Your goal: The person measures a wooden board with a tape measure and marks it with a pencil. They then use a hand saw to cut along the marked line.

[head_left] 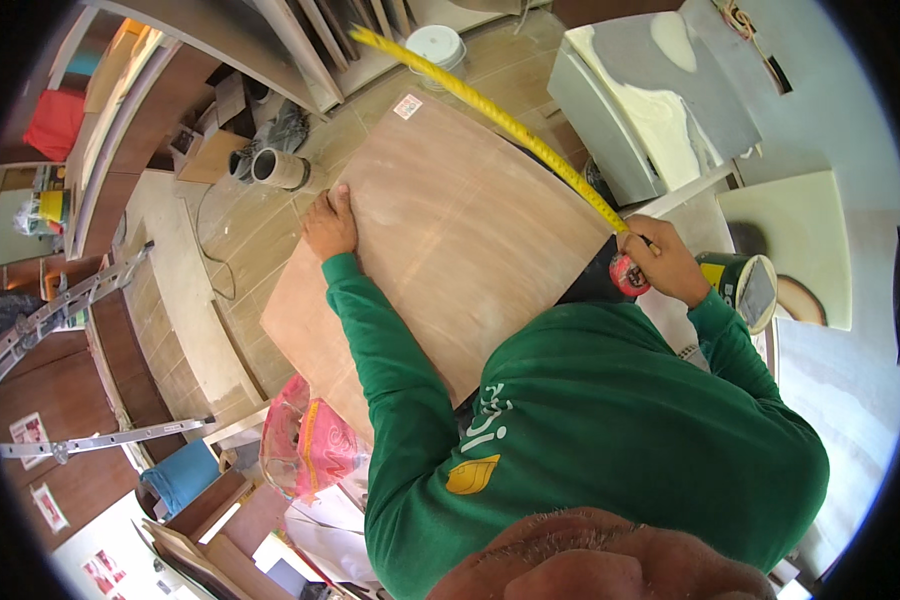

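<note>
A large light-brown plywood sheet [450, 230] lies tilted in front of my body, with a small printed label at its far corner. My left hand [330, 225] holds the sheet at its left edge, thumb on the upper face and fingers curled at the rim. In my right hand [665, 262] is a red-cased tape measure [628, 273], closed in my grip. Its yellow blade [500, 118] is drawn out long, running along the sheet's far right edge and past the far corner. The blade's tip hangs in the air beyond the board.
A white bucket [436, 48] stands on the tiled floor beyond the board. To the right are a grey cabinet [610, 110] and a dark can [740, 285]. Leftward lie an aluminium ladder [70, 300], a pink bag [310, 440], cardboard boxes [215, 150] and a pipe piece [278, 168].
</note>
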Motion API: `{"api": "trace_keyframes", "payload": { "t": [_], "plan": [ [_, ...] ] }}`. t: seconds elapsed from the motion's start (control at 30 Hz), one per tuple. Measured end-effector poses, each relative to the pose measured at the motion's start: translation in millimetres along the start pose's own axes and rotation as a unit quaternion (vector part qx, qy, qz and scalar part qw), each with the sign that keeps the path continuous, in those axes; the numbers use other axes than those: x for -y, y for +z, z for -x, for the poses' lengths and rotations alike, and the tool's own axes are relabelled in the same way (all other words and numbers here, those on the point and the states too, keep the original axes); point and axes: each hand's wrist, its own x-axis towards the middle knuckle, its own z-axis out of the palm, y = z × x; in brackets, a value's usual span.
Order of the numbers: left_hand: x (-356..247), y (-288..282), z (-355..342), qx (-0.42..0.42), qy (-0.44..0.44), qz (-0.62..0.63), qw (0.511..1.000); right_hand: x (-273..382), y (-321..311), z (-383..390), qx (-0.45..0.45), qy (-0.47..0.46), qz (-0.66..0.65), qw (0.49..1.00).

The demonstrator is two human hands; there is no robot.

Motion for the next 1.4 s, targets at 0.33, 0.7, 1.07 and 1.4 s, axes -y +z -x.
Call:
{"api": "trace_keyframes", "payload": {
  "t": [0.33,0.7,1.07,1.4],
  "plan": [
    [-82.5,-56.4,84.8,-0.036,-0.016,0.294,0.955,42.8,111.7,-161.2,0.073,-0.301,-0.022,0.951],
    [-56.3,-51.4,133.5,0.056,-0.139,0.711,0.687,61.3,232.0,-177.8,0.170,-0.325,-0.033,0.930],
    [-63.7,-55.4,123.9,0.079,-0.138,0.735,0.659,64.2,246.8,-194.6,0.137,-0.341,0.000,0.930],
    [-28.5,-36.6,128.8,0.031,-0.148,0.714,0.684,79.3,271.0,-205.9,0.213,-0.339,-0.024,0.916]
  ]
}}
